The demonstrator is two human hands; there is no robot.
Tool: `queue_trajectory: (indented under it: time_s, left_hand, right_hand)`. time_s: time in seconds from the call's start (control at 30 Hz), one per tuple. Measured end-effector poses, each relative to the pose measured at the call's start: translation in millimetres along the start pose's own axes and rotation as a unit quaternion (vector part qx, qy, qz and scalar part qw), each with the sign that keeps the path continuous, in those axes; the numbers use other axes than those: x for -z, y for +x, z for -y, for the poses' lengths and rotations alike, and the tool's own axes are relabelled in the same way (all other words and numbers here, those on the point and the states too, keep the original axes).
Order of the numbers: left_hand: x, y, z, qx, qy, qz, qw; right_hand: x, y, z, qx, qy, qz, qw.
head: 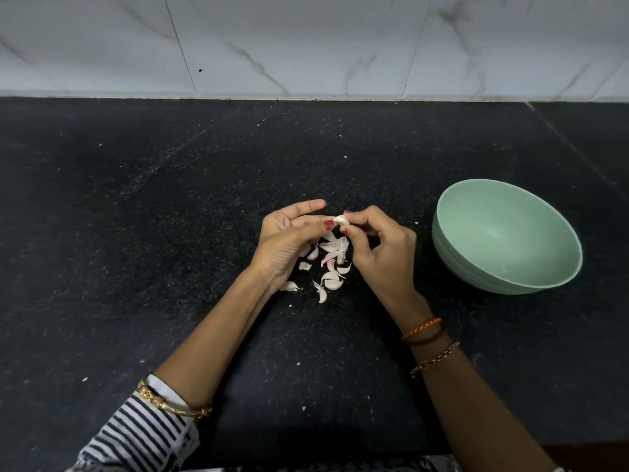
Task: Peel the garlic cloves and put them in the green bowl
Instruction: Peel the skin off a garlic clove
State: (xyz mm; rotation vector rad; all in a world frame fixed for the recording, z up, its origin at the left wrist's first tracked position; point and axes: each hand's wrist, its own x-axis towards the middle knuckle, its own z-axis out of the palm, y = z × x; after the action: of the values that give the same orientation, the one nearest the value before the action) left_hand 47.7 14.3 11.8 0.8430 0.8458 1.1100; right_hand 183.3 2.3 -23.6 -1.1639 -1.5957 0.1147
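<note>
A white garlic clove is held above the black counter between both hands. My right hand pinches it with thumb and forefinger. My left hand meets it from the left, thumb tip against the clove, the other fingers extended. Below the hands lies a small pile of garlic cloves and pinkish skins on the counter. The pale green bowl stands to the right of my right hand, and its visible inside looks empty.
The black speckled counter runs back to a white marble-tiled wall. Tiny bits of garlic skin are scattered over the counter. The counter's front edge lies under my forearms.
</note>
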Motion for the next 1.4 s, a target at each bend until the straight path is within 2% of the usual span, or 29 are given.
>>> queue_trajectory:
  time_s: [0.43, 0.83, 1.0, 1.23, 1.4]
  left_hand:
    - [3, 3, 1, 0.052, 0.015, -0.024, 0.998]
    - [-4, 3, 1, 0.139, -0.115, -0.082, 0.98]
    - [-5, 3, 0, 0.15, -0.163, -0.092, 0.971]
    - [-7, 3, 1, 0.08, -0.103, -0.114, 0.985]
    - [-10, 1, 1, 0.076, -0.105, -0.113, 0.985]
  right_hand:
    - [-4, 1, 0, 0.128, -0.095, -0.049, 0.986]
    - [-5, 1, 6, 0.199, -0.159, -0.071, 0.964]
    - [-6, 1, 9, 0.171, -0.134, -0.075, 0.973]
    - [-9, -4, 5, 0.09, -0.094, -0.05, 0.99]
    - [-13, -4, 10, 0.108, -0.075, -0.069, 0.989]
